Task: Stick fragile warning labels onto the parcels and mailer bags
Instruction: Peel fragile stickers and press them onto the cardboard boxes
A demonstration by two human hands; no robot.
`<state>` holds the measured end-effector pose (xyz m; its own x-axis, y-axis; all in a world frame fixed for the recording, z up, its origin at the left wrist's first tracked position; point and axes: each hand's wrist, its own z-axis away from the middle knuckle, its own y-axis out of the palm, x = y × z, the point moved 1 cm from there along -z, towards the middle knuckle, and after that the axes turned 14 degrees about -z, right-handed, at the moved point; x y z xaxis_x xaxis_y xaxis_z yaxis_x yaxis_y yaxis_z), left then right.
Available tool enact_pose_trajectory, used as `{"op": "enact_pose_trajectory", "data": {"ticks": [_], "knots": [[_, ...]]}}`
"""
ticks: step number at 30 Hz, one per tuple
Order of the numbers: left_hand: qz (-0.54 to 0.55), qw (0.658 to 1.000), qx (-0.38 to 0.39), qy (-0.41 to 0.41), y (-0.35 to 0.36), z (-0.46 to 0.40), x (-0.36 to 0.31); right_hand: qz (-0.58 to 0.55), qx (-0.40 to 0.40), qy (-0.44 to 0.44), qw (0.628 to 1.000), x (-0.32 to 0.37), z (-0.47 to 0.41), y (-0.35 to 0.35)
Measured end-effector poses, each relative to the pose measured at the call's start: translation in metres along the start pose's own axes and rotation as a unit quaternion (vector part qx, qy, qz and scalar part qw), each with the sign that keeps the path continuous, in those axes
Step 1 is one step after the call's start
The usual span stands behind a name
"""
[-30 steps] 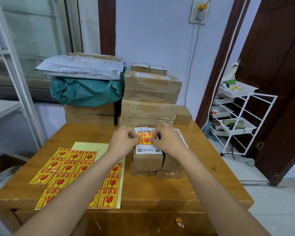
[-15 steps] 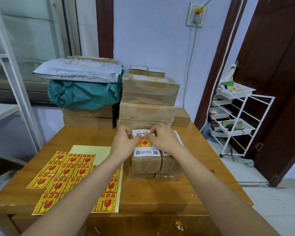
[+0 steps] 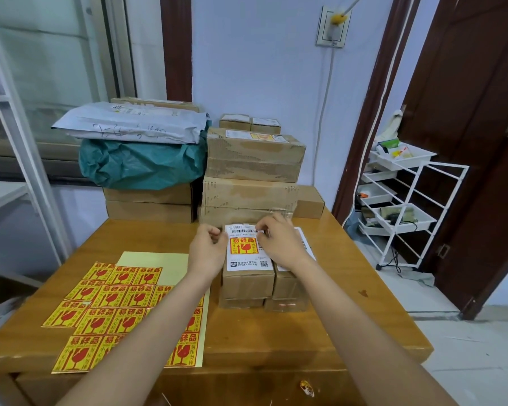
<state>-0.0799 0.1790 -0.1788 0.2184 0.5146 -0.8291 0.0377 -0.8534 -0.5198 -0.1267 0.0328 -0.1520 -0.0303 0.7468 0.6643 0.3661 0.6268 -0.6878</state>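
Head view: fragile label (image 3: 243, 245) lies on the front parcel (image 3: 247, 271) on the desk (image 3: 320, 317). Left hand (image 3: 207, 250) and right hand (image 3: 279, 243) flank it, fingers curled; grip indeterminate. Step: pressing down. Next: peel another from the label sheet (image 3: 121, 315)

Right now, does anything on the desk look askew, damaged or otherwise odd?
Yes: the yellow-and-red fragile sticker sits on the small brown cardboard parcel's white shipping label, covering its printed middle, just below the barcode. The loose yellow fragile stickers overlap untidily on the wooden desk.
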Motion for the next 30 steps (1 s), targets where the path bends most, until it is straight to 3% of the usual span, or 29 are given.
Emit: {"op": "enact_pose_trajectory", "data": {"ticks": [20,30], "knots": [[0.011,1.0,0.016,-0.014,-0.002,0.0,0.002,-0.017,0.0,0.017,1.0,0.001,0.003,0.0],[0.089,0.993,0.076,-0.021,-0.003,0.014,0.002,0.026,0.016,0.014,0.999,0.005,0.008,0.0]]}}
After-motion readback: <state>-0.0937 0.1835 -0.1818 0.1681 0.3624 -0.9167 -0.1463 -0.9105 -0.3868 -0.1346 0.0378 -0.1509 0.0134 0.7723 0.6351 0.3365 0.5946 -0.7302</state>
